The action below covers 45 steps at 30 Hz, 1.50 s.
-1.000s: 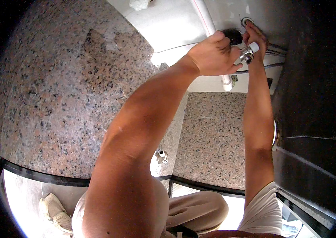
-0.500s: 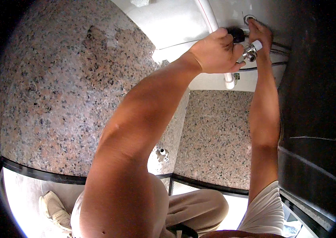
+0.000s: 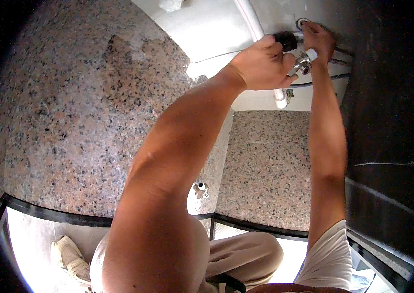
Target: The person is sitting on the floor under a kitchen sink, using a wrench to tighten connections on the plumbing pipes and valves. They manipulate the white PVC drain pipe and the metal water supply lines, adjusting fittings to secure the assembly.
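Fingers of the left hand (image 3: 264, 66), in the head view, curl closed around a shiny silver-coloured metal valve with a white end (image 3: 302, 62), near a white red-striped plastic pipe (image 3: 249, 19); this grip probably steadies it, clear of the other hand. The right hand (image 3: 321, 42) reaches to a small round ringed fitting (image 3: 298, 22) in the pale wall (image 3: 281, 14), fingertips bunched; whether they pinch anything I cannot tell. The valve looks stubby, its side outlet round and dark.

Site: cramped plumbing recess (image 3: 207, 29); home or commercial, cannot tell. Evidence: white pipe (image 3: 249, 20), chrome angle valve (image 3: 304, 63), dark cable (image 3: 341, 76), speckled granite-patterned panel (image 3: 265, 171) close by.
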{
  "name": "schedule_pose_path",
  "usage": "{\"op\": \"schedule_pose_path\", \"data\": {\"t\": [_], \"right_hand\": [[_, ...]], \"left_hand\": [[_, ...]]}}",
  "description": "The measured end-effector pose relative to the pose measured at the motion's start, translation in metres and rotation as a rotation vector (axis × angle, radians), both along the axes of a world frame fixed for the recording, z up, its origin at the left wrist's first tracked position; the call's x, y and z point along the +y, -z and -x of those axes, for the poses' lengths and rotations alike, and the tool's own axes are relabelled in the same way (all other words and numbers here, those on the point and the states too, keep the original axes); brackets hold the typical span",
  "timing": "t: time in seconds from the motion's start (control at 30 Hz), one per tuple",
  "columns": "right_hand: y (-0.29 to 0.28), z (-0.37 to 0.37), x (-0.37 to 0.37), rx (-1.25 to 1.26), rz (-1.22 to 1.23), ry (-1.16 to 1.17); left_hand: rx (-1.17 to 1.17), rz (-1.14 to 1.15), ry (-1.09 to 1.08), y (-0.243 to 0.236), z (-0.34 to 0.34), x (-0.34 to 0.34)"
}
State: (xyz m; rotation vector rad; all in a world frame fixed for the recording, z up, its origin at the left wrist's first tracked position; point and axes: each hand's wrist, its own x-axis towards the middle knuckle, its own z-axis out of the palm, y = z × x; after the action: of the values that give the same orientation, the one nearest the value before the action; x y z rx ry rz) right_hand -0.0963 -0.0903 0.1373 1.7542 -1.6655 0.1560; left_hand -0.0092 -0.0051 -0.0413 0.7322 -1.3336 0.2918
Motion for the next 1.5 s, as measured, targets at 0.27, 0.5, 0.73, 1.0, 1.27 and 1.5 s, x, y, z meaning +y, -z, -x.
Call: {"op": "schedule_pose_path", "data": {"t": [0.27, 0.5, 0.73, 1.0, 1.27, 1.5], "right_hand": [[0.018, 0.011, -0.003, -0.036, 0.127, -0.085], [0.026, 0.016, -0.015, -0.141, 0.212, -0.07], [0.034, 0.017, -0.027, -0.21, 0.287, -0.101], [0.051, 0.0, -0.019, -0.137, 0.366, -0.153], [0.061, -0.035, -0.011, -0.159, 0.495, 0.079], [0.025, 0.03, 0.009, 0.195, 0.135, -0.159]], "left_hand": [[0.003, 0.026, 0.087, 0.002, -0.001, -0.001], [0.019, 0.046, 0.06, 0.004, -0.001, -0.003], [0.055, 0.071, 0.06, 0.005, 0.002, -0.003], [0.049, 0.066, 0.06, 0.007, 0.001, -0.004], [0.059, 0.081, 0.087, 0.007, 0.001, -0.002], [0.077, 0.088, 0.084, 0.002, 0.0, -0.001]]}}
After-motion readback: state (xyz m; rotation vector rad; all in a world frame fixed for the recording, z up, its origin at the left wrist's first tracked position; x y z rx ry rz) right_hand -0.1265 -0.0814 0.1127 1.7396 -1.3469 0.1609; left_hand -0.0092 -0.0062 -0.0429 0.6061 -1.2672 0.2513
